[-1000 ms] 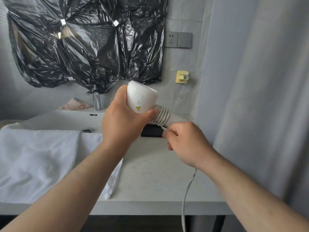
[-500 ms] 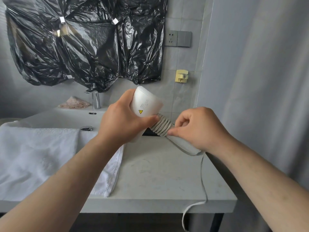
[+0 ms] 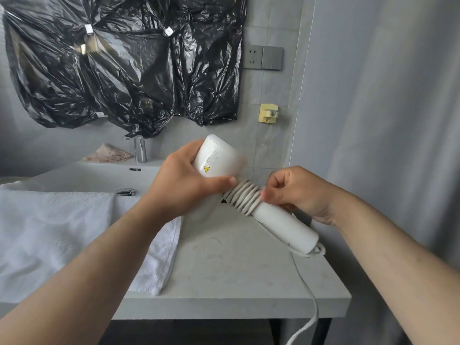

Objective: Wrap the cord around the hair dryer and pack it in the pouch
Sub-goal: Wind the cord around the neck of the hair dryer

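Head view: left hand [image 3: 184, 185] curls round the barrel of the white hair dryer [image 3: 220, 158], thumb laid along its underside, holding it above the counter [image 3: 236, 282]; right hand [image 3: 296, 192] pinches the cord [image 3: 245, 196] between thumb and fingertips against the handle, at the end of a band of tight coils next to the barrel; the bare lower handle slants down toward the counter's right front corner; from the handle's end the loose cord loops, crosses the counter and drops over its front edge; a white towel [image 3: 62, 240] lies on the counter's left part; a chrome faucet [image 3: 139, 150] stands at the counter's back; crumpled black plastic [image 3: 124, 66] hangs on the wall above the counter.
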`<state>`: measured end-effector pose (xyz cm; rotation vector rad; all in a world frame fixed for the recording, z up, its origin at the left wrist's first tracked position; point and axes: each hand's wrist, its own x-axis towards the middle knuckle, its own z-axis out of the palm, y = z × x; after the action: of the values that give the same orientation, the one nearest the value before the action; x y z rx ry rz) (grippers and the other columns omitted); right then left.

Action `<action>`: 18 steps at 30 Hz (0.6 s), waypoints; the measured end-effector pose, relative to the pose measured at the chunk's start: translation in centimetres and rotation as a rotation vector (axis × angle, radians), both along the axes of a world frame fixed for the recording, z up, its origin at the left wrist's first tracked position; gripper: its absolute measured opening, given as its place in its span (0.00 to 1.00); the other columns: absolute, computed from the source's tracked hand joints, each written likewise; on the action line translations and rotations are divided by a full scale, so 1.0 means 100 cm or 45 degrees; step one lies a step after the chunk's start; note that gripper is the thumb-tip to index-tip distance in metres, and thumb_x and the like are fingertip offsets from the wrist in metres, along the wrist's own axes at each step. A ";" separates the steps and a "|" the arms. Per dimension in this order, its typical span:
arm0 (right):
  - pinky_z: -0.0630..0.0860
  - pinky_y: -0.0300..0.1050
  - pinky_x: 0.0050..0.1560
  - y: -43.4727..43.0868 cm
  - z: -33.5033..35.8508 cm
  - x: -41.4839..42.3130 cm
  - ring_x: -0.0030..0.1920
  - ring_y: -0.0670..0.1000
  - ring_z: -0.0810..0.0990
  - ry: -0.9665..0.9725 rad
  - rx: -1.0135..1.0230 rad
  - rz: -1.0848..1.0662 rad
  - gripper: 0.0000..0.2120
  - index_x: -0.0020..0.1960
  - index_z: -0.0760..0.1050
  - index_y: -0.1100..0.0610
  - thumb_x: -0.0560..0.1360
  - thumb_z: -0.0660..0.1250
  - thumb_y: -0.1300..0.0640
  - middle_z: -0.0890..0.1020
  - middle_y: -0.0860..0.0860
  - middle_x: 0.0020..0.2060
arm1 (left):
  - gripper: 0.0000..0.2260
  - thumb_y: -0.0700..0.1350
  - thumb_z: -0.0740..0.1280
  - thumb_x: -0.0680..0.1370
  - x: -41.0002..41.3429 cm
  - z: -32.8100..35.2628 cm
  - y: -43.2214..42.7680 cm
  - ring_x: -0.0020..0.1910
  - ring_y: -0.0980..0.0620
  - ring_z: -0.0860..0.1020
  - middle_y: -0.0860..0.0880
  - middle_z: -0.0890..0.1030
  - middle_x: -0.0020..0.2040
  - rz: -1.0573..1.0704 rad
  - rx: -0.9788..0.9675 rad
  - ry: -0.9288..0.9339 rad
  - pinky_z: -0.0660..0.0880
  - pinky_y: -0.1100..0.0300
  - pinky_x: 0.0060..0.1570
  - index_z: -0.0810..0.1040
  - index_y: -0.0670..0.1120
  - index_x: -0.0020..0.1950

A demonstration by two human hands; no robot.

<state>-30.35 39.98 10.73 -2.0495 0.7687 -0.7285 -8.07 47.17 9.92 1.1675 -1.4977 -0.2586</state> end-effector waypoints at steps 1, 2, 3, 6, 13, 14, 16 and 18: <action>0.69 0.41 0.30 -0.003 -0.004 -0.001 0.28 0.48 0.72 -0.069 0.103 0.045 0.23 0.30 0.77 0.51 0.51 0.80 0.35 0.76 0.50 0.28 | 0.25 0.52 0.80 0.60 -0.001 0.000 0.000 0.38 0.59 0.78 0.54 0.82 0.42 -0.053 0.012 0.063 0.75 0.67 0.36 0.80 0.51 0.55; 0.70 0.40 0.30 -0.005 -0.007 -0.002 0.28 0.48 0.74 -0.155 0.218 0.123 0.23 0.31 0.78 0.51 0.51 0.80 0.35 0.77 0.50 0.29 | 0.24 0.50 0.80 0.61 -0.002 0.000 0.000 0.37 0.58 0.78 0.52 0.82 0.42 -0.099 0.025 0.116 0.76 0.65 0.35 0.81 0.49 0.55; 0.72 0.39 0.29 -0.004 -0.010 -0.002 0.27 0.48 0.75 -0.249 0.322 0.215 0.21 0.32 0.78 0.51 0.54 0.80 0.37 0.78 0.50 0.29 | 0.23 0.49 0.80 0.61 -0.004 -0.001 0.000 0.36 0.57 0.78 0.50 0.82 0.41 -0.129 0.035 0.154 0.77 0.63 0.35 0.81 0.48 0.54; 0.74 0.37 0.26 0.000 -0.015 0.000 0.25 0.46 0.77 -0.500 0.519 0.317 0.12 0.36 0.76 0.54 0.66 0.74 0.48 0.78 0.49 0.28 | 0.20 0.48 0.79 0.63 -0.006 -0.002 -0.001 0.35 0.54 0.78 0.49 0.82 0.39 -0.188 0.055 0.247 0.78 0.60 0.34 0.81 0.46 0.52; 0.71 0.40 0.23 -0.005 -0.046 0.026 0.27 0.49 0.74 -1.052 1.040 0.509 0.15 0.35 0.75 0.55 0.59 0.81 0.58 0.74 0.51 0.32 | 0.15 0.47 0.78 0.62 -0.008 -0.008 -0.004 0.35 0.53 0.78 0.50 0.81 0.37 -0.180 0.040 0.391 0.78 0.57 0.34 0.80 0.48 0.46; 0.70 0.39 0.22 -0.003 -0.048 0.029 0.25 0.49 0.74 -1.102 1.082 0.526 0.15 0.35 0.75 0.55 0.58 0.81 0.59 0.75 0.51 0.30 | 0.16 0.47 0.78 0.62 -0.008 -0.010 -0.004 0.35 0.53 0.78 0.49 0.81 0.37 -0.179 0.046 0.415 0.78 0.57 0.34 0.80 0.48 0.47; 0.67 0.36 0.19 -0.001 -0.047 0.034 0.23 0.47 0.73 -1.108 1.124 0.526 0.13 0.34 0.78 0.55 0.56 0.82 0.59 0.75 0.50 0.27 | 0.16 0.46 0.78 0.62 -0.007 -0.013 -0.005 0.35 0.52 0.79 0.48 0.82 0.38 -0.185 0.056 0.454 0.79 0.54 0.34 0.80 0.48 0.47; 0.60 0.33 0.20 -0.001 -0.047 0.036 0.21 0.45 0.70 -0.988 1.135 0.528 0.12 0.34 0.82 0.56 0.54 0.81 0.57 0.73 0.48 0.25 | 0.16 0.46 0.78 0.62 -0.007 -0.017 -0.006 0.35 0.51 0.79 0.47 0.82 0.38 -0.173 0.058 0.473 0.79 0.53 0.35 0.81 0.47 0.47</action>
<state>-26.77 39.89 6.06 -0.9392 0.1326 -0.6848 -8.76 46.59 8.22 0.9899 -1.2475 -0.5727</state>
